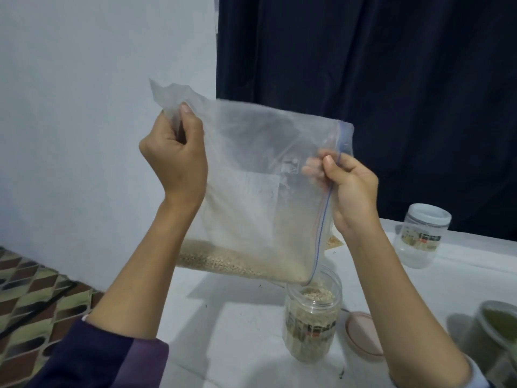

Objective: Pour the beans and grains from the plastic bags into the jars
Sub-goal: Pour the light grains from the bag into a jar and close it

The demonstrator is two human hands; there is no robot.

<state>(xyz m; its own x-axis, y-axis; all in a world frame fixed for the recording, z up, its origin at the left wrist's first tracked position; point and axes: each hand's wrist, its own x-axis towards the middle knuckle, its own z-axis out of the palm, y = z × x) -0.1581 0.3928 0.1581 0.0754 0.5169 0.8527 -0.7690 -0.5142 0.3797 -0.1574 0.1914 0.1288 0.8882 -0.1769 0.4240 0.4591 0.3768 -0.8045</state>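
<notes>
Above the bench: a clear zip-top bag [251, 186] hangs in the air, tilted, its lower right corner dipped into the mouth of an open jar [312, 315].
Left hand [174, 158]: fingers and thumb pinch the bag's upper left corner, holding it high.
Right hand [349, 189]: thumb and fingers pinch the zip edge on the bag's right side.
Grain [237, 261]: a pale layer lies along the bag's lower edge, sloping toward the jar.
Open jar: stands on the bench [237, 317] toward the near right, labelled, filled with the same pale grain nearly to the neck.
Pink lid [361, 334]: lies flat on the bench just right of the open jar, partly hidden by the right forearm.
Second jar [419, 236]: white-lidded, clear and labelled, stands near the far right edge, well apart from the bag.
Green container [495, 326]: at the right edge, cut off by the frame.
Behind: a pale wall [84, 79] on the left, a dark curtain [363, 51] on the right.
Floor [30, 298]: patterned tiles left of the bench.
</notes>
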